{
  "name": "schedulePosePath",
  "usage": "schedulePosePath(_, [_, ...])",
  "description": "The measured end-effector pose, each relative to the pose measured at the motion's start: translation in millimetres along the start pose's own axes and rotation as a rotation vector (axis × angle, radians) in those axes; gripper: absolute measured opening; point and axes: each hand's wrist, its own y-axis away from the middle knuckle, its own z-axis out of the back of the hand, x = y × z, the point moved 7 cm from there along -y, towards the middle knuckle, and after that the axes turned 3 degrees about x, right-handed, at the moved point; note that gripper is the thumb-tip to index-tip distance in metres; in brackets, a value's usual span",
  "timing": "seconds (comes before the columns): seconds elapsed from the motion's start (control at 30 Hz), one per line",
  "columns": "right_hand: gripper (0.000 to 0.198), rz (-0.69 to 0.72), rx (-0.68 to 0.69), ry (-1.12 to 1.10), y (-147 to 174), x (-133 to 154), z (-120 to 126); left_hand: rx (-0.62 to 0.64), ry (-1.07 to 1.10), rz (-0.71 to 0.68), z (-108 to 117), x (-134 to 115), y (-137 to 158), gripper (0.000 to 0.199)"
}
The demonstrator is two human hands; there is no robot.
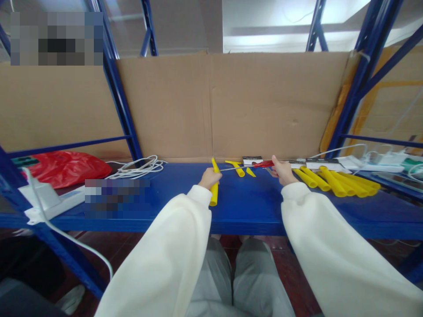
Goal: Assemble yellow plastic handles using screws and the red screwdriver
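Note:
My left hand [210,178] is closed around a yellow tapered tube [214,196], which stands tilted with its wide end toward the front edge. In my right hand [283,171] is a red-handled screwdriver [263,164]. Its long metal shaft points left and meets the tube at my left hand; whether the tip is inside the tube is hidden by the fingers. Between my hands, a yellow tube with a side arm [239,171] and a small pointed yellow piece [251,172] lie on the blue shelf [247,207].
Several yellow tubes [333,182] lie in a row at the right. Behind them are black-and-white boxes [322,164]. White cable [142,167], a red plastic bag [71,169] and a white power strip [54,204] occupy the left. Cardboard [247,105] closes off the back between blue posts.

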Motion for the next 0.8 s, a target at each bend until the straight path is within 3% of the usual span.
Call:
schedulePosePath(0.47, [0.039, 0.004, 0.01, 0.049, 3, 5, -3, 0.027, -0.001, -0.027, -3, 1, -3, 0.012])
schedulePosePath(0.8, [0.018, 0.03, 0.058, 0.059, -7, 0, -4, 0.01, -0.036, -0.01, 0, 2, -3, 0.012])
